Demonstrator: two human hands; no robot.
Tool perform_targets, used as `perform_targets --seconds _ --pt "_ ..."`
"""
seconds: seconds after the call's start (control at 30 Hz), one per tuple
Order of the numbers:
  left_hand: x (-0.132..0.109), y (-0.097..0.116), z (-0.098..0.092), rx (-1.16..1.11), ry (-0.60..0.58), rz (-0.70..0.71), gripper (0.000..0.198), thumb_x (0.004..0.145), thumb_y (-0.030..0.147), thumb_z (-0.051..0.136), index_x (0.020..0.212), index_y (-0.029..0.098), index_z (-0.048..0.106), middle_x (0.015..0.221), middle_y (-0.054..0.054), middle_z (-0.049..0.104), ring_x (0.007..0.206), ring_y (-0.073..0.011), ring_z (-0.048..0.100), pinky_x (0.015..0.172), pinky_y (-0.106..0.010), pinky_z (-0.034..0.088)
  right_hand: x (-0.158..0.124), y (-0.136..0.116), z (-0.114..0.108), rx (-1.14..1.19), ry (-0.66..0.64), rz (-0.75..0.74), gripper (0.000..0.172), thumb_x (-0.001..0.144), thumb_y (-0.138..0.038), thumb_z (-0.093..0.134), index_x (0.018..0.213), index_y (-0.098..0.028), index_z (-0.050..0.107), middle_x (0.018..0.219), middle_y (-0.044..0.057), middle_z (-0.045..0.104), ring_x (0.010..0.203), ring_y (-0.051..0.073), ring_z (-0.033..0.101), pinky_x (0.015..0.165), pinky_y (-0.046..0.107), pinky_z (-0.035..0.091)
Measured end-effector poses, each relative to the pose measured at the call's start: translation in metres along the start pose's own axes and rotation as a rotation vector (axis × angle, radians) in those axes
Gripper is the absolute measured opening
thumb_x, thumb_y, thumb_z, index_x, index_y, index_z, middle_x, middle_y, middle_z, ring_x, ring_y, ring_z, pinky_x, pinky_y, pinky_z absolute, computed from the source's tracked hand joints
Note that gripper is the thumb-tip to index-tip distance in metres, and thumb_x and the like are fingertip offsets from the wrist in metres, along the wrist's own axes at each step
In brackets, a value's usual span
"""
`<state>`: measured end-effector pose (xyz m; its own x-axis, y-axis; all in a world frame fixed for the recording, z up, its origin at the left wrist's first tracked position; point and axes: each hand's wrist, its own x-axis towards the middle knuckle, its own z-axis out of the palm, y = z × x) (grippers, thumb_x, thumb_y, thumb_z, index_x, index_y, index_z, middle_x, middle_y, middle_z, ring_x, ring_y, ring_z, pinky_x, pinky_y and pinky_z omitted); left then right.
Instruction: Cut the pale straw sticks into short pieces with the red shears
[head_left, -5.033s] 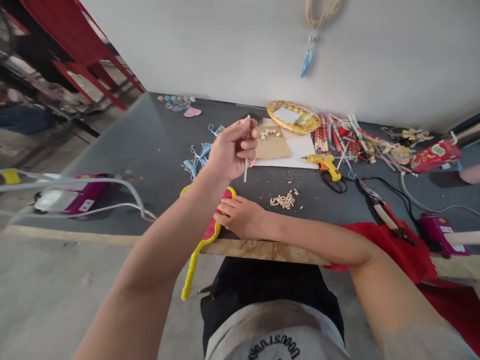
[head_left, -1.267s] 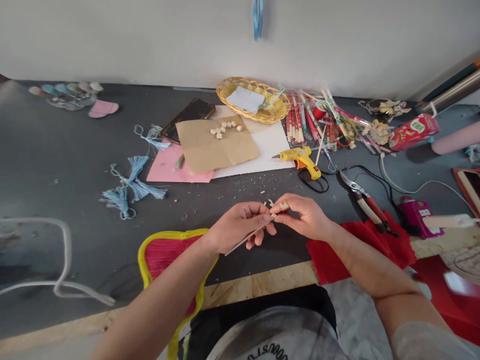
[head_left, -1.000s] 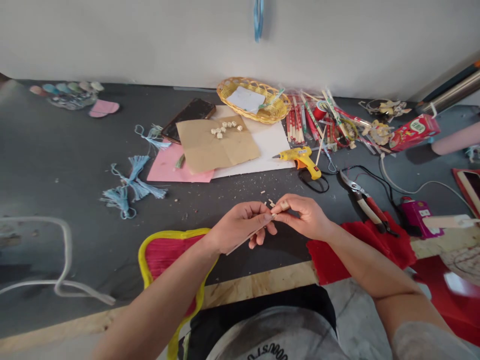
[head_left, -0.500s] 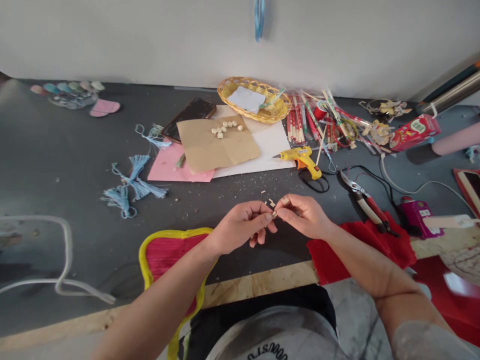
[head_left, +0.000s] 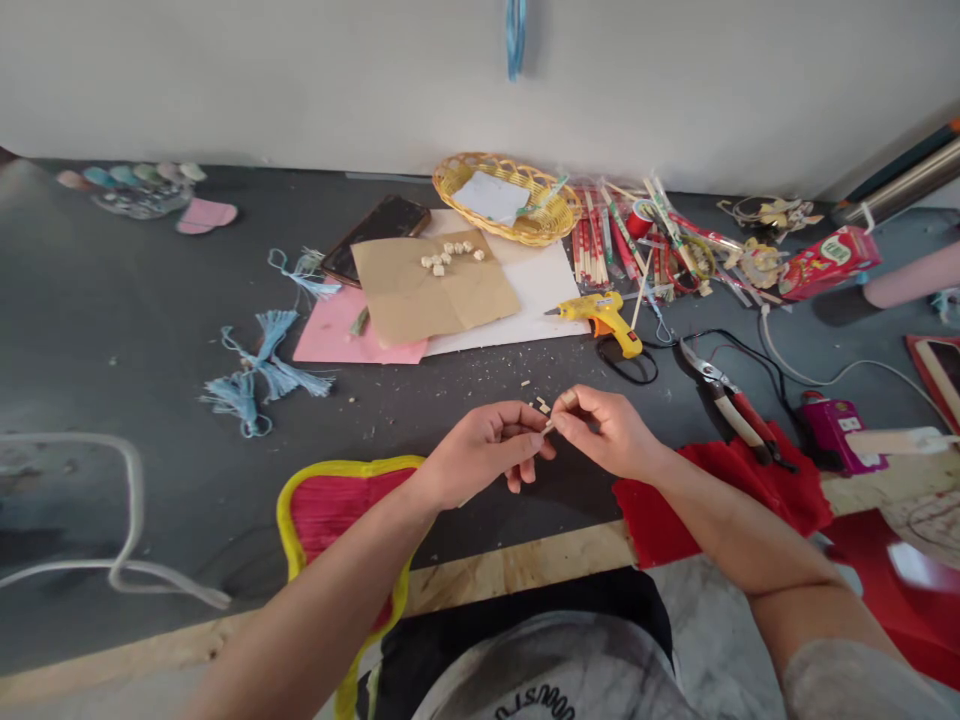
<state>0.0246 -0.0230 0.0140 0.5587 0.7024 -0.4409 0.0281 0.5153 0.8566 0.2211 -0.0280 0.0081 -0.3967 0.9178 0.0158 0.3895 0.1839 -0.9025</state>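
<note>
Between my two hands is a small pale stick piece (head_left: 548, 427), short and thin. My left hand (head_left: 491, 450) pinches its lower end between thumb and fingertips. With thumb and forefinger, my right hand (head_left: 600, 428) pinches the other end. Just beyond the fingertips, several short cut stick pieces (head_left: 542, 405) lie on the dark table (head_left: 172, 270). Farther back, several little cream cube-like clusters (head_left: 439, 265) rest on a brown paper sheet (head_left: 405, 310).
A yellow glue gun (head_left: 611, 322) and pruning shears (head_left: 724, 395) lie to the right, by red cloth (head_left: 660, 520). Behind stand a wicker basket (head_left: 551, 228) and bundled chopsticks (head_left: 592, 250). Blue tassels (head_left: 274, 355) lie left; a yellow-edged red piece (head_left: 337, 510) is under my left forearm.
My fingers have shifted slightly around the small stick piece, and more of it shows between the fingertips. The things on the table stay where they were.
</note>
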Motion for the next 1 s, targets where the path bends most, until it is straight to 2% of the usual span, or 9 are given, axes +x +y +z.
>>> perform_targets --seconds 0.27,0.43,0.57,0.9,1.0 --pt "-0.0007 0.0025 -0.0031 0.096 0.018 -0.02 0.018 0.083 0.032 0.061 0.086 0.014 0.06 0.079 -0.004 0.07 0.047 -0.0049 0.05 0.038 -0.014 0.036 0.0001 0.0005 0.0023 0.02 -0.002 0.013 0.014 0.091 -0.028 0.052 0.084 -0.018 0.059 0.072 -0.002 0.061 0.058 0.007 0.048 0.054 0.019 0.038" --pt "0.0013 -0.001 -0.0033 0.007 0.0 -0.037 0.023 0.082 0.036 0.063 0.074 0.015 0.057 0.072 -0.004 0.069 0.042 -0.0035 0.044 0.036 -0.015 0.028 -0.0002 -0.001 0.0026 0.022 -0.007 0.004 0.015 0.09 -0.029 0.052 0.083 -0.018 0.058 0.072 -0.001 0.06 0.059 0.008 0.049 0.055 0.02 0.039" --pt "0.0027 -0.0034 -0.0033 -0.069 -0.003 -0.059 0.025 0.08 0.037 0.065 0.071 0.015 0.056 0.068 -0.004 0.069 0.041 -0.0031 0.042 0.036 -0.014 0.024 -0.0006 -0.0018 0.0027 0.021 -0.008 -0.006 0.015 0.091 -0.03 0.052 0.083 -0.018 0.058 0.074 -0.001 0.061 0.061 0.008 0.051 0.057 0.02 0.04" --pt "0.003 -0.0028 -0.0033 -0.1 0.008 -0.073 0.023 0.078 0.031 0.066 0.066 0.015 0.056 0.057 -0.001 0.065 0.037 -0.003 0.038 0.033 -0.014 0.022 -0.0018 -0.0002 0.0047 0.023 -0.021 -0.045 0.014 0.091 -0.03 0.052 0.085 -0.019 0.058 0.074 -0.002 0.061 0.062 0.009 0.052 0.059 0.02 0.041" --pt "0.003 -0.0027 -0.0032 -0.091 0.007 -0.07 0.022 0.077 0.03 0.066 0.065 0.014 0.056 0.054 0.0 0.063 0.036 -0.0025 0.037 0.033 -0.014 0.021 -0.0017 -0.0018 0.0031 -0.031 0.024 -0.082 0.013 0.09 -0.027 0.052 0.082 -0.019 0.057 0.072 -0.002 0.06 0.062 0.009 0.052 0.058 0.021 0.041"
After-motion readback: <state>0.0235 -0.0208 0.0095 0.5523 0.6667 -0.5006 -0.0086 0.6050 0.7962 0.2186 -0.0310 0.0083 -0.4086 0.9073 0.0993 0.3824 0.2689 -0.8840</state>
